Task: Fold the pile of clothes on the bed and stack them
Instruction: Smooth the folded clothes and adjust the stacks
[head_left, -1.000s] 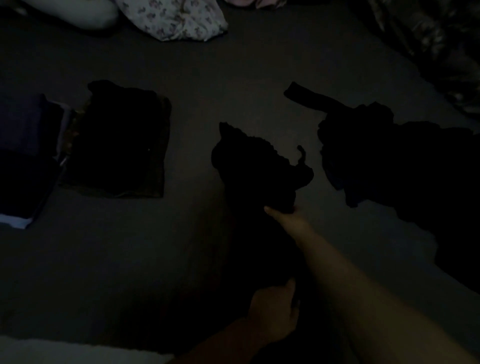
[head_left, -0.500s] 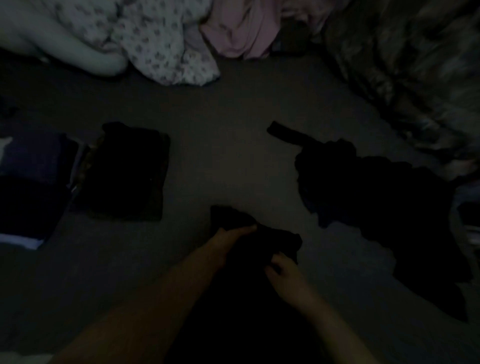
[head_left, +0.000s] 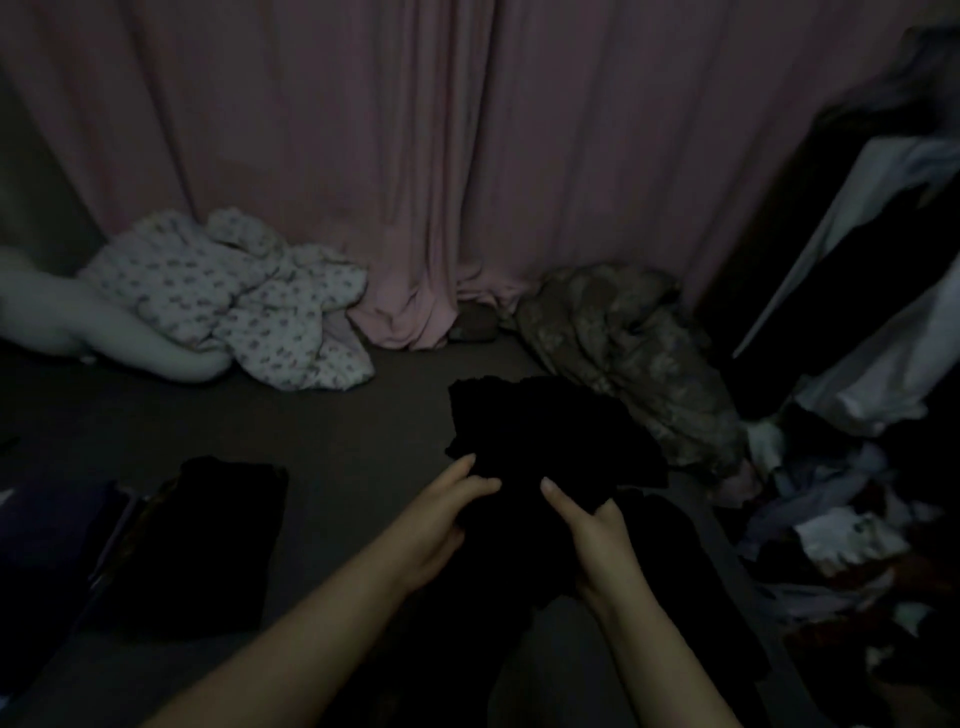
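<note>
**Between both hands, a black garment held up for folding**

Between the two sets of fingers hung a black garment (head_left: 550, 441), lifted clear of the bed (head_left: 332, 441). The left hand (head_left: 436, 525) pinched its lower left edge, thumb and forefinger closed on the cloth; the right hand (head_left: 592, 525) gripped the lower right part, fingers curled round a bunch of fabric. Holding it at two points, slightly apart, likely served to spread the cloth and find its edges before a fold. The garment's shape was too dark to make out, so I cannot tell what kind of clothing it was.

Left of the left fingers, well apart, a folded dark garment (head_left: 208, 540) lay flat on the bed, and further left a folded stack (head_left: 47, 566) sat at the frame's edge; these looked like finished pieces, kept to one side so the working space stayed free. Right of the right fingers, a jumble of unfolded clothes (head_left: 852, 540) in light and dark colours spread along the bed's edge, probably the pile yet to be done.

Beyond the fingers, the bed's sheet was plain and dark. A floral-print blanket (head_left: 249, 312) was bunched against a pale pillow (head_left: 104, 332), and a mottled, crumpled blanket (head_left: 639, 353) lay to the right. A pink curtain (head_left: 415, 156) hung behind, its hem resting on the bed. The room was very dim.
</note>
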